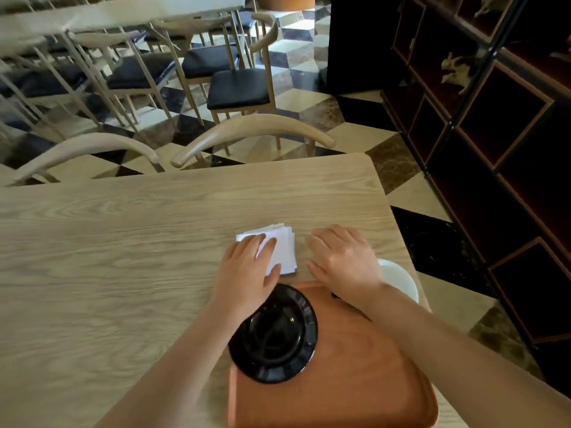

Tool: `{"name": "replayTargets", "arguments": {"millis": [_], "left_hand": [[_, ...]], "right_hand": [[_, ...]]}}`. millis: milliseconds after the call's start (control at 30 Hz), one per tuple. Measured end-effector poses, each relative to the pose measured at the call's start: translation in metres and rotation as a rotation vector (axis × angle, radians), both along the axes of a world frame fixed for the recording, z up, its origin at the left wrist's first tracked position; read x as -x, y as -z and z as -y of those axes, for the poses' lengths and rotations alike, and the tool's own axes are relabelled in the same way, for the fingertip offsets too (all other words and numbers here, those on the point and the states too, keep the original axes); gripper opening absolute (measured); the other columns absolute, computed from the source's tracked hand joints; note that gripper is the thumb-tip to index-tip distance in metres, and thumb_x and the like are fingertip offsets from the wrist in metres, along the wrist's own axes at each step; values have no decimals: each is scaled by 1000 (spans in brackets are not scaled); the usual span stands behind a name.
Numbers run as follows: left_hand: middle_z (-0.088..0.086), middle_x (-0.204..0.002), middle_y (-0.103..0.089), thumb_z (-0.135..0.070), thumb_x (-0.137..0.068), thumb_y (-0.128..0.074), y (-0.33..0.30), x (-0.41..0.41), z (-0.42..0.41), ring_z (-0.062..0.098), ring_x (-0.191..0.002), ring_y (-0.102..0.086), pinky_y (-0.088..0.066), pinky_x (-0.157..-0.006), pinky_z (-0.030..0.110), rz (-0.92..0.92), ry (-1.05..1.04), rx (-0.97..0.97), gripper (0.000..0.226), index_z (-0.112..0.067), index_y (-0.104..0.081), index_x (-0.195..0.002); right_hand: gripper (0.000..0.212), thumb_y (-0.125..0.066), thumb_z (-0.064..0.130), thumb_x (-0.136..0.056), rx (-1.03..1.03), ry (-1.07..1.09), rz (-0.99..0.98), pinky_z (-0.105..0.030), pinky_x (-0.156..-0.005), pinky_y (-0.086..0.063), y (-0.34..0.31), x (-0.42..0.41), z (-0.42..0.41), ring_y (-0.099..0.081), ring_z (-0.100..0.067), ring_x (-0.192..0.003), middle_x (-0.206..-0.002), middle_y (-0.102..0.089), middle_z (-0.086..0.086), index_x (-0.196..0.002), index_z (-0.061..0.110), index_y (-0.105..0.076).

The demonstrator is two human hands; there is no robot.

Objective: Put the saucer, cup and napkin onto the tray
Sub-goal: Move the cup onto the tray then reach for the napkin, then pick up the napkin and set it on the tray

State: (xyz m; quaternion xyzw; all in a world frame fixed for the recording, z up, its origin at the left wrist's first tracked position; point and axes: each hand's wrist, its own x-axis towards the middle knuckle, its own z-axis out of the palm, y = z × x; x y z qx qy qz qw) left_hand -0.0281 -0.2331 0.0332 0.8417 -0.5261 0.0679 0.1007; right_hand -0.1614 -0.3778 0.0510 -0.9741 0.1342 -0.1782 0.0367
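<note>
A brown tray (355, 381) lies on the wooden table near its front right corner. On the tray's left part sits a black saucer (296, 359); something dark rests in its middle, and I cannot tell whether that is the cup. A stack of white napkins (285, 245) lies on the table just beyond the tray. My left hand (247, 270) rests flat on the stack with fingers spread and thumb at its near edge. My right hand (343, 257) hovers flat and empty to the right of the napkins, its wrist over the tray's far edge.
A white round object (398, 279) shows behind my right wrist at the table's right edge. The table (123, 242) stretches to the left. Wooden chairs (253, 131) stand at its far side. A dark shelf unit (494, 149) rises to the right.
</note>
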Motion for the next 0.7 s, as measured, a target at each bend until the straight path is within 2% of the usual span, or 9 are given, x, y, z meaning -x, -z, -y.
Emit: {"name": "replayTargets", "arguments": {"millis": [67,133,167,233,400,467,567,633,700], "left_hand": [[15,-130,-55,-29,-85,-60,12,-23,-6,33,-118,-52,-42,-97,44,-41,-86,-119,47,-11,-52,-128],[9,-146,-38,-38,-92,-44,26,-42,-8,27,-133,-35,-29,-107,42,-55,-140,-263,53,-19,-34,-140],[8,-149,-32,-40,-93,-39,31,-49,-7,26,-135,-29,-26,-109,41,-58,-149,-295,54,-21,-28,-142],[8,-149,-31,-41,-94,-38,40,-60,-5,26,-136,-27,-26,-108,40,-74,-156,-326,55,-21,-24,-143],[10,-139,-42,-33,-92,-42,50,-71,0,28,-124,-39,-35,-99,39,-168,-195,-385,53,-19,-27,-141],[13,-136,-44,-26,-91,-45,52,-68,2,30,-121,-40,-37,-98,39,-301,-233,-326,53,-17,-29,-141],[16,-133,-47,-12,-88,-50,54,-65,7,31,-121,-41,-33,-100,35,-531,-282,-126,52,-12,-35,-138],[14,-123,-54,-8,-85,-53,52,-65,11,28,-111,-49,-39,-91,36,-776,-399,61,49,-11,-40,-132],[14,-110,-60,-6,-83,-55,49,-66,15,27,-95,-56,-46,-75,36,-1078,-608,243,36,-8,-49,-118]], "right_hand": [[37,-71,24,-73,-11,10,-130,-39,-83,-52,12,-29,-5,-61,-32,-103,-113,-67,-14,-107,8,-65],[50,-56,32,-87,-58,34,-306,-44,-98,-39,31,-50,-8,-41,-30,-127,-140,-45,-14,-132,14,-45],[53,-50,35,-91,-78,65,-372,-45,-102,-35,39,-56,-7,-33,-28,-132,-147,-35,-11,-138,17,-35],[55,-45,39,-92,-97,120,-458,-44,-101,-34,53,-68,-5,-28,-28,-133,-150,-28,-9,-142,22,-26],[52,-44,35,-93,-160,135,-555,-41,-94,-38,70,-80,-4,-33,-29,-128,-145,-37,-9,-141,22,-28],[51,-44,30,-93,-208,136,-554,-41,-94,-40,73,-81,-6,-33,-29,-128,-144,-38,-10,-140,19,-30],[50,-46,24,-92,-329,158,-524,-40,-94,-43,74,-82,-9,-30,-27,-129,-143,-39,-9,-140,17,-31],[49,-45,20,-92,-362,175,-504,-38,-95,-42,75,-83,-11,-29,-26,-129,-143,-39,-8,-140,16,-32],[49,-44,15,-93,-385,190,-479,-36,-97,-39,76,-84,-15,-29,-26,-129,-145,-37,-6,-140,15,-33]]}}
